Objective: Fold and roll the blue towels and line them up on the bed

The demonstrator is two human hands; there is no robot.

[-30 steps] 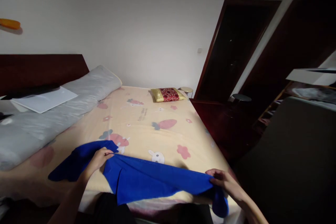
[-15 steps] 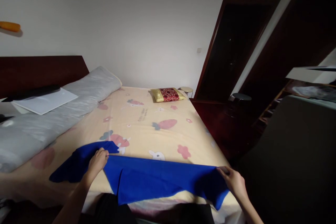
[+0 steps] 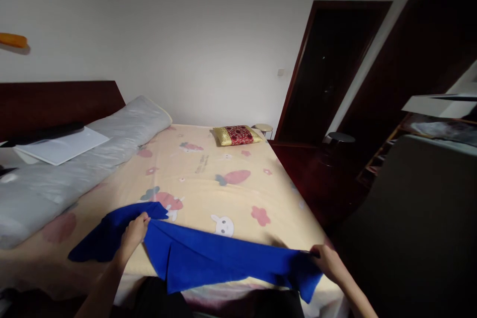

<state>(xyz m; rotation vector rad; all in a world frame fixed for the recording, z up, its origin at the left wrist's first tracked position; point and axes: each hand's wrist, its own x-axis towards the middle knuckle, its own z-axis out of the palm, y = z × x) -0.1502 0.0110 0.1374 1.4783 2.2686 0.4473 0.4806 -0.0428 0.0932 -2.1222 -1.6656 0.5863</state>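
Note:
A royal-blue garment [image 3: 208,258], possibly a shirt, stretches across the near end of the bed; its exact kind is unclear. My left hand [image 3: 134,233] is closed, pinching its upper edge where a fold spreads out to the left. At the garment's right end my right hand [image 3: 328,261] grips a corner between thumb and fingers. Between the two hands the top edge runs taut, sloping down to the right. Its lower flap hangs toward the bed's near edge, by my dark-clothed legs.
The bed sheet [image 3: 208,191] is cream with rabbit and carrot prints. A grey bolster [image 3: 122,134] bearing a white board [image 3: 67,145] lies along the left. At the far end is a gold-red pillow [image 3: 238,135]. A dark panel [image 3: 413,208] stands close on the right.
My right hand has come down toward me, lowering the garment's right end and uncovering more of the printed rabbit. My left hand has shifted slightly left, still gripping.

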